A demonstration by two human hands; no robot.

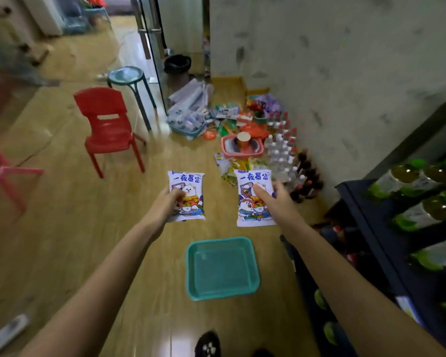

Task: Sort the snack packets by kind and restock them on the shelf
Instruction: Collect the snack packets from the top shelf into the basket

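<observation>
Pinching a white snack packet (188, 186) at its left edge, the left hand (169, 202) has its grip clamped on it. The right hand (277, 195) grips a matching packet (251, 212) (same cartoon print). Both packets hang over the wooden floor (101, 240), beyond a teal tray (222, 269), with the shelf (386, 243) at right.

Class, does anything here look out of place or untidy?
Yes: snack packets lie in a jumbled heap on the floor beside the bottles, not on the shelf. The held left packet and right packet look undamaged.
</observation>
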